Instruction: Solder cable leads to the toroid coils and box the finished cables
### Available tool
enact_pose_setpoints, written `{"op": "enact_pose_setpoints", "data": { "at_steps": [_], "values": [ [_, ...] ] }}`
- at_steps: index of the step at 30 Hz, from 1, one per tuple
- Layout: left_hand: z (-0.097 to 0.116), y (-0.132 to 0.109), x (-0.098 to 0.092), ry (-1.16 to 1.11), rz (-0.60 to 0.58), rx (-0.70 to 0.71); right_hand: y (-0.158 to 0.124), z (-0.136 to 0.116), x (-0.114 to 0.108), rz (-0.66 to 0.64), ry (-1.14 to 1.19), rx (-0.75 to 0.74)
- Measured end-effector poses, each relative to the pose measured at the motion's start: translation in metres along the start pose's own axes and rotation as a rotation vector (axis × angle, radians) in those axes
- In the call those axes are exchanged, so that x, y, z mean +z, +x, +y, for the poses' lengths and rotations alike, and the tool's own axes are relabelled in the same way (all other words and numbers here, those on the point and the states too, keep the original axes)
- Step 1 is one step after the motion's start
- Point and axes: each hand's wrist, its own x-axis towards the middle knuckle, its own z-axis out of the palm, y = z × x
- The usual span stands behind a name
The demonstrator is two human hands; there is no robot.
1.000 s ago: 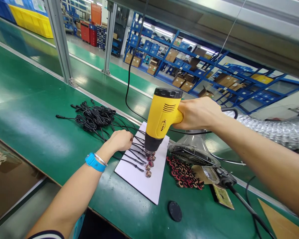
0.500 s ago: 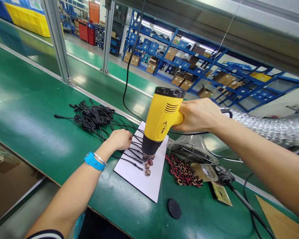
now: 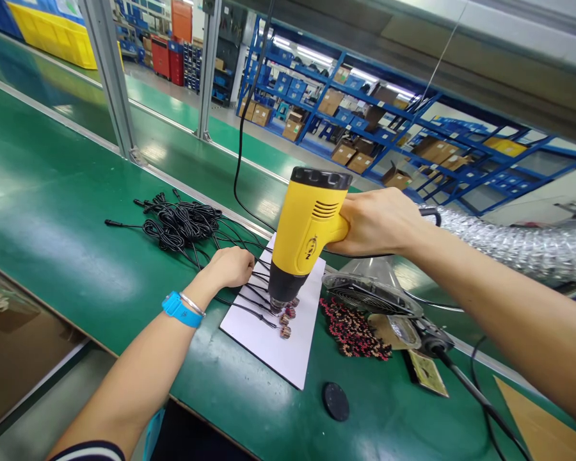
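Observation:
My right hand (image 3: 379, 221) is wrapped round the handle of a yellow and black heat gun (image 3: 304, 234). Its nozzle points down, close above the cable ends and small copper-wound coils (image 3: 285, 331) on a white board (image 3: 269, 352). Several black cables (image 3: 249, 312) run across the board to the coils. At the board's left edge, my left hand (image 3: 233, 266) is closed over the cables; its fingertips are turned away, so which cable they grip is partly hidden. Beyond that hand lies a tangled bundle of black cables (image 3: 182, 224).
Right of the board is a heap of red and copper coils (image 3: 352, 330), below a clear fume hood (image 3: 372, 294) with a silver duct (image 3: 518, 240). A black round disc (image 3: 335, 401) lies near the front edge. A metal post (image 3: 108, 80) stands at the back left.
The heat gun, with my right hand on it, has shifted slightly left along the cable ends. My left hand stays at almost the same spot.

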Motion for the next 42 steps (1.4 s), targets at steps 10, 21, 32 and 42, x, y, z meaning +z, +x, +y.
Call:
{"op": "enact_pose_setpoints", "data": {
  "at_steps": [10, 21, 32, 42],
  "values": [
    [0.000, -0.001, -0.002, 0.015, -0.007, -0.014, -0.001, -0.003, -0.001, -0.054, 0.012, -0.014],
    [0.000, 0.001, -0.002, 0.020, -0.026, -0.016, -0.006, -0.006, -0.011, -0.096, 0.019, -0.034],
    [-0.001, 0.001, -0.001, 0.020, -0.023, -0.019, -0.005, -0.014, -0.014, -0.105, 0.033, -0.047],
    [0.000, 0.000, -0.001, 0.007, -0.021, -0.025, -0.009, -0.006, -0.014, -0.136, 0.002, -0.021]
  ]
}}
